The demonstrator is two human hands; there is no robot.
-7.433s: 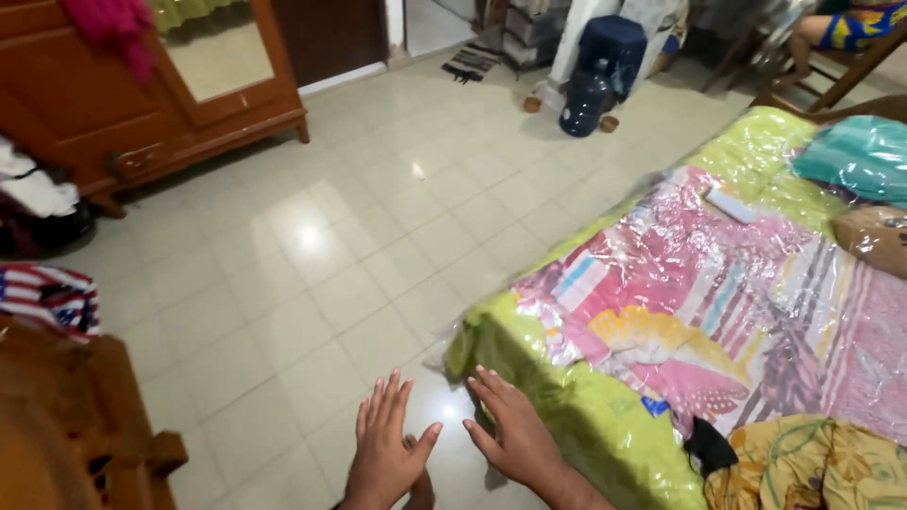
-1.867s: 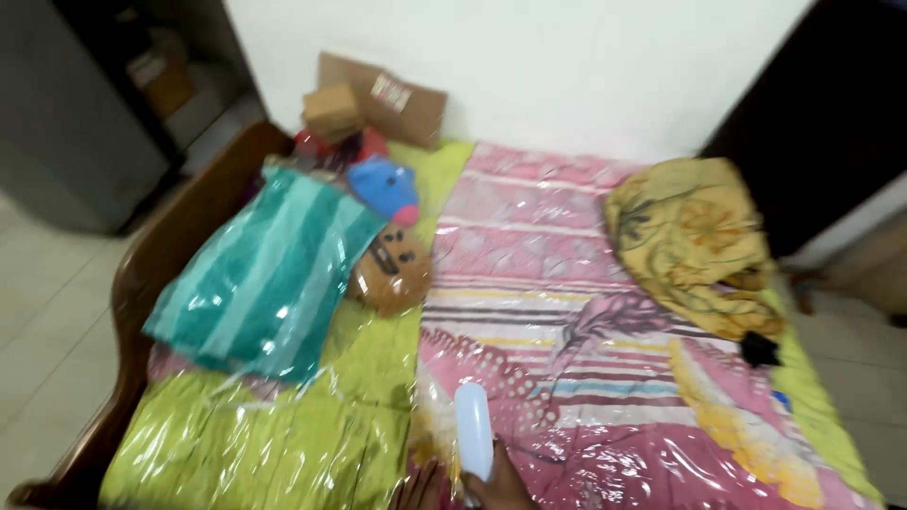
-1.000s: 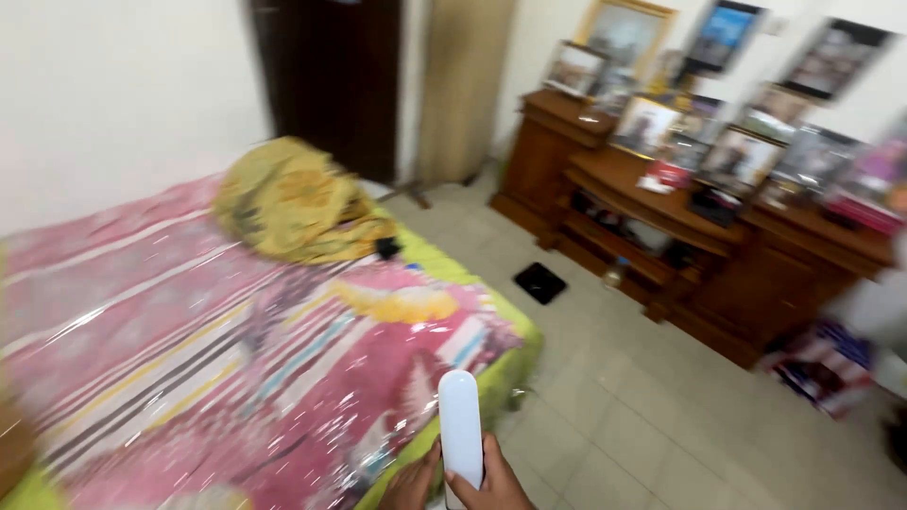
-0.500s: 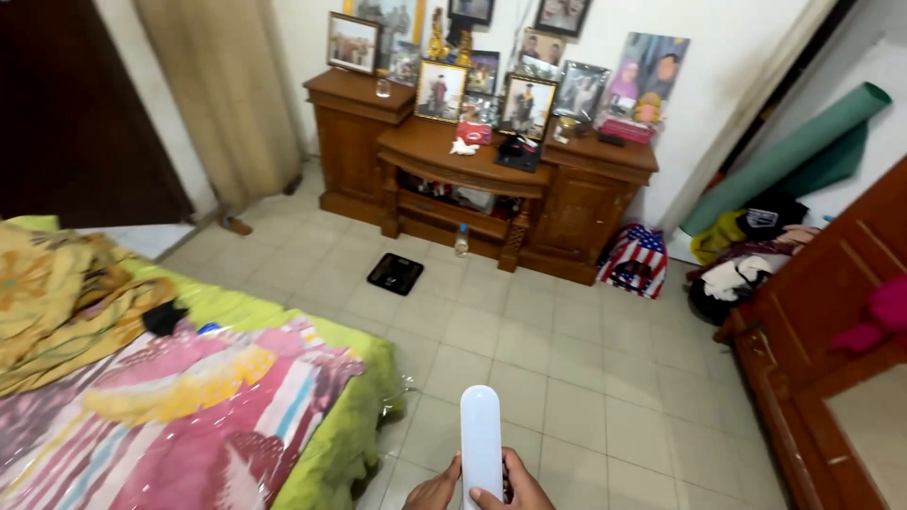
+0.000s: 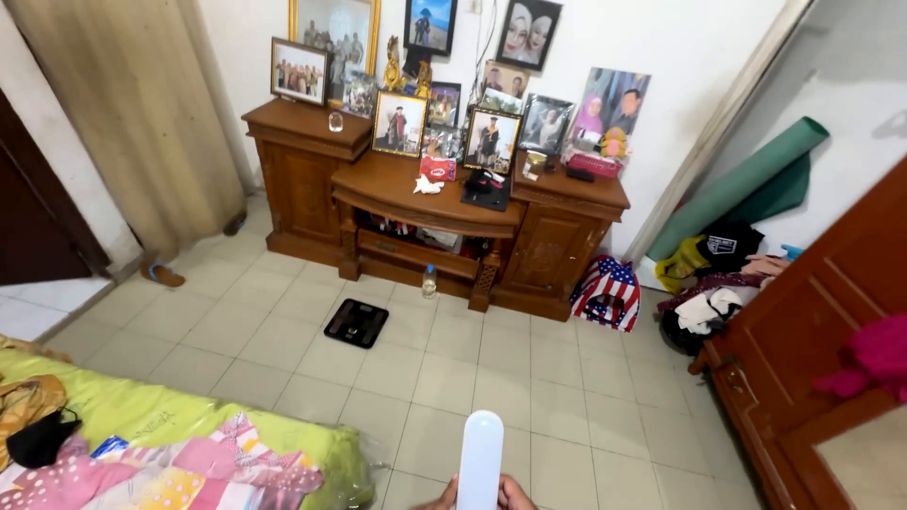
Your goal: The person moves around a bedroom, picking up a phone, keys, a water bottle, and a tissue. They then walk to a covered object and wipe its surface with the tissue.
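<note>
Both hands sit at the bottom edge of frame, only fingertips showing: right hand (image 5: 515, 493) and left hand (image 5: 442, 497) flank the base of a white remote (image 5: 480, 461). Remote is upright, pointing away over the floor (image 5: 529, 378). Right grip looks closed on the remote; left grip touches its lower side, though the contact is mostly cut off, so I can't tell if it actually clamps.

Containers: dark basket (image 5: 682, 332) by the right wall, heaped with clothes (image 5: 709, 304). Flag-print pet house (image 5: 606, 292) beside it, inside not readable. Small bottle (image 5: 429, 281) stands on the floor at the cabinet (image 5: 425, 217), which is topped with framed photos.

Versus half a second ago: view has swung right, so less of the bed (image 5: 179, 444) shows, just its green corner bottom left. The scale (image 5: 356, 323) has shifted left and up in frame. Remote stays centred, hands slightly lower and more cropped.

Wrists and forearms out of view.
</note>
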